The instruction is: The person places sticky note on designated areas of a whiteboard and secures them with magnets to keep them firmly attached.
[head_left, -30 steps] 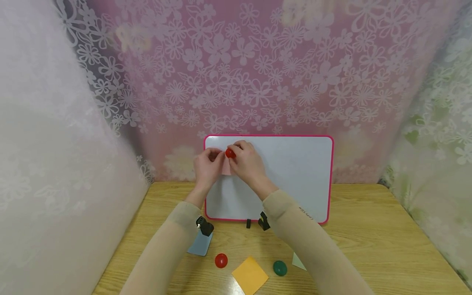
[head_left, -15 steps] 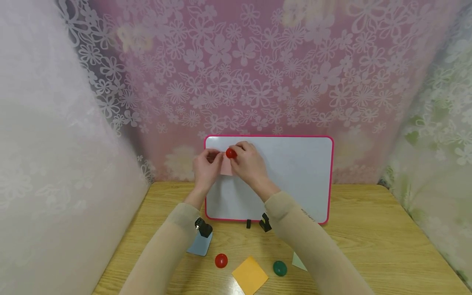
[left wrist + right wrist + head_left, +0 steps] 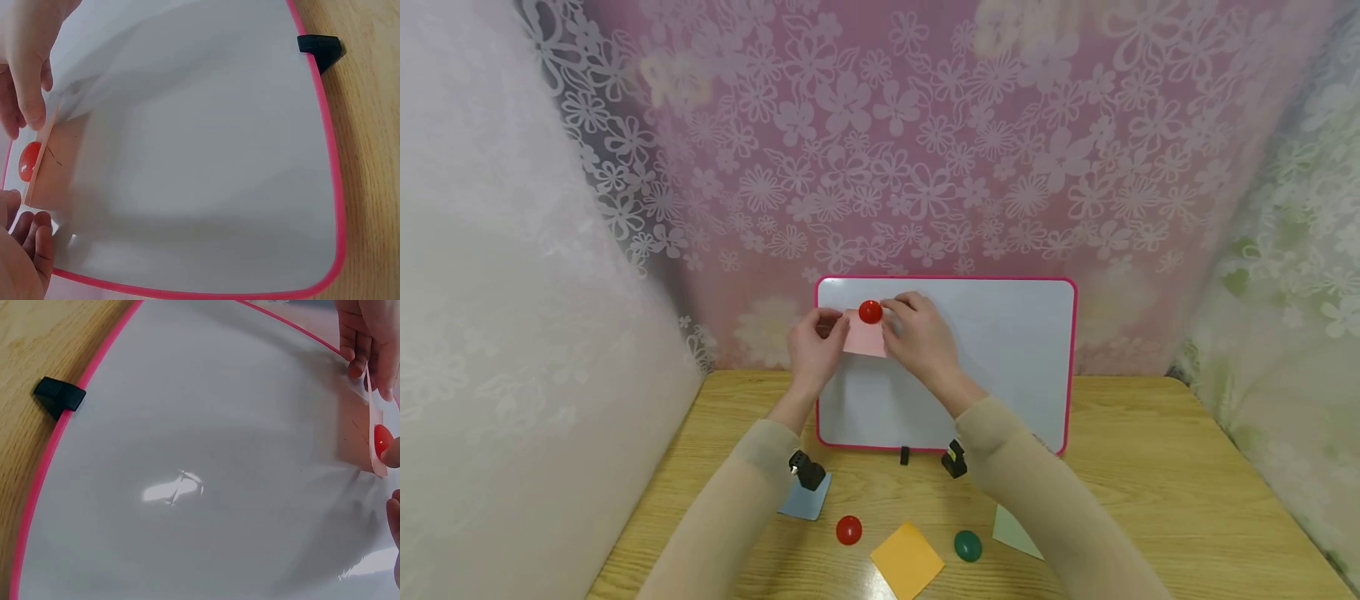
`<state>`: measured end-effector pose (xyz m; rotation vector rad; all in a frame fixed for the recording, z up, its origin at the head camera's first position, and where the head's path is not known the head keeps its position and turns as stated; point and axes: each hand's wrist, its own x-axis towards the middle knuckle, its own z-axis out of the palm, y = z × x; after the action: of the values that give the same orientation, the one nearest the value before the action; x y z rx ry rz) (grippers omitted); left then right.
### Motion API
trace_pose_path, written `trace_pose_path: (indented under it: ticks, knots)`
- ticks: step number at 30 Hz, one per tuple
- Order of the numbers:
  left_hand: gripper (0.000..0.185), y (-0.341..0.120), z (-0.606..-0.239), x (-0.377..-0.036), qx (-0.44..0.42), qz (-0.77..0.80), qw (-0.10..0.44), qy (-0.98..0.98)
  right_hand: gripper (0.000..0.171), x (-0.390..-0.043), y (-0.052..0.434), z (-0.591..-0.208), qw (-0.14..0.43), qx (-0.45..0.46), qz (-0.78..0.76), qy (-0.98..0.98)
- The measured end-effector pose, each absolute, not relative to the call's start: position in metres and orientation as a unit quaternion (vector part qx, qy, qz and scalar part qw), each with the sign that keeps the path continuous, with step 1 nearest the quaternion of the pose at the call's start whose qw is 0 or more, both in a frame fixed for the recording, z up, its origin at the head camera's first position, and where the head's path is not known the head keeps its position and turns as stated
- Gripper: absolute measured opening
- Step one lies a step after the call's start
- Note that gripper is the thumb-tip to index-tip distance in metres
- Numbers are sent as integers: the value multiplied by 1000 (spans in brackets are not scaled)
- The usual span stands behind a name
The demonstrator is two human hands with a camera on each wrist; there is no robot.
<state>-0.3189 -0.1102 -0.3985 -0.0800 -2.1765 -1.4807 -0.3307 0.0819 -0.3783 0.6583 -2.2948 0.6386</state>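
A pink sticky note (image 3: 865, 340) is on the upper left of a pink-framed whiteboard (image 3: 1000, 367), its lower part standing off the surface. A round red magnet (image 3: 870, 312) sits over the note's top edge. My left hand (image 3: 814, 346) is at the note's left edge, thumb and fingers loosely bent and apart around its corner. My right hand (image 3: 922, 340) is just right of the magnet, fingers spread. In the right wrist view a right fingertip (image 3: 392, 453) overlaps the magnet's edge. Faint dark pen strokes (image 3: 55, 156) show at the note in the left wrist view.
On the wooden table (image 3: 1142, 467) before the board lie a second red magnet (image 3: 849, 530), a green magnet (image 3: 967, 546), an orange note (image 3: 907, 561), a blue note (image 3: 806, 498) and a pale green note (image 3: 1015, 533). A black clip (image 3: 904, 456) holds the board's lower edge.
My right hand has let go of the red magnet and moved right, uncovering the magnet and more of the pink note. My left hand has eased slightly left from the note.
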Motion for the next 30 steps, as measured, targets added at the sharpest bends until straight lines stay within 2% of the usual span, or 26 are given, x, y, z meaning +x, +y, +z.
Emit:
trace_pose_path:
  ticks: [10, 16, 25, 30]
  knots:
    - [20, -116, -405, -308, -56, -550, 250, -795, 30, -320, 95, -383, 317, 266, 260, -873]
    - [21, -120, -412, -293, -72, -562, 235, -790, 33, -310, 105, -394, 300, 280, 265, -873]
    - [14, -126, -427, -273, -94, -559, 246, -787, 34, -295, 120, -410, 299, 296, 261, -869]
    - [18, -133, -438, -261, -102, -564, 231, -786, 33, -287, 130, -416, 284, 303, 261, -871]
